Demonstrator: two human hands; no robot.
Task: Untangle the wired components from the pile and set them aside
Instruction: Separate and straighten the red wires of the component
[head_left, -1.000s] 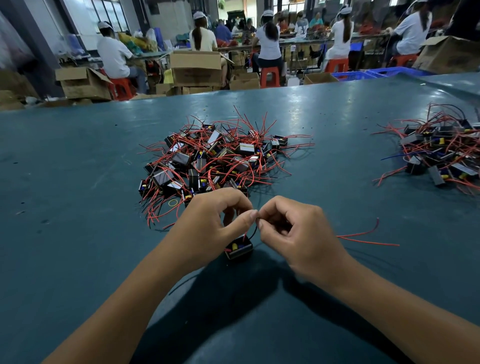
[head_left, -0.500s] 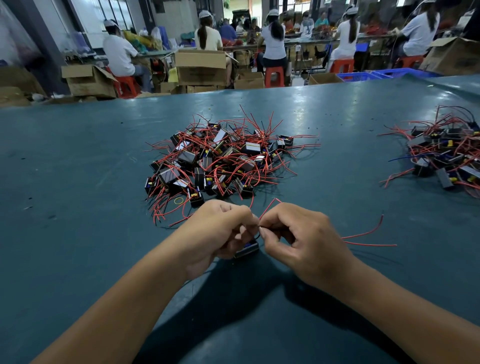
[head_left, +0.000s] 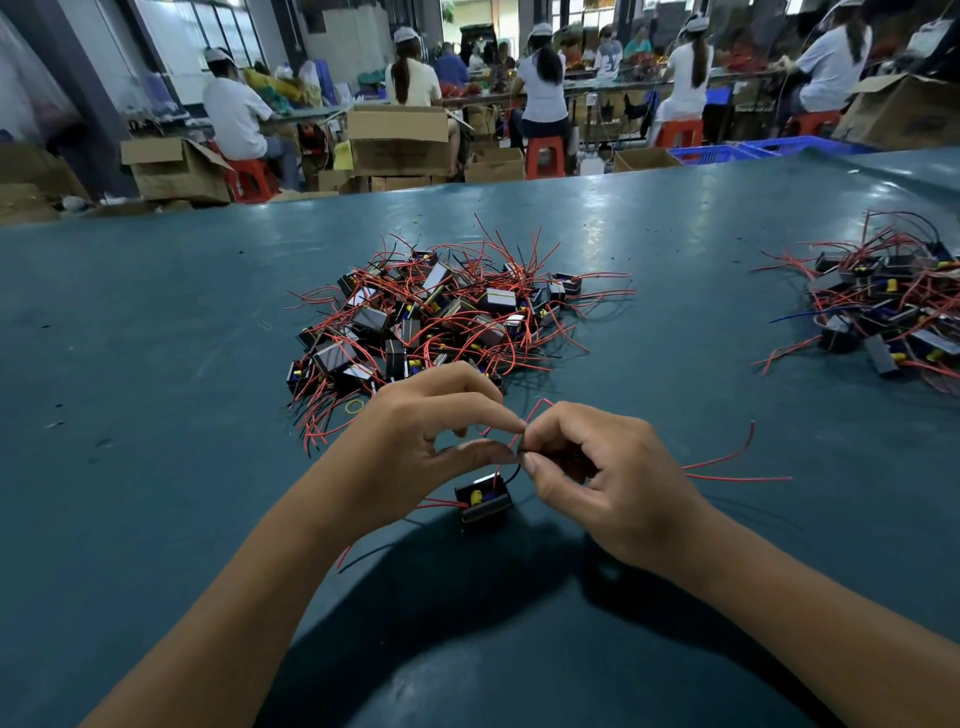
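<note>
component's wires (head_left: 511, 452) between pinching fingers (head_left: 506, 422)

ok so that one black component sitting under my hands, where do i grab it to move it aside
Probably by the black component body itself, pinched across its short sides from above: it is a small block and its top is exposed below the left hand and right hand.

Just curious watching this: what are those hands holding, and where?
Both hands, left and right, pinch the thin wires of one black component, not its body.
</note>
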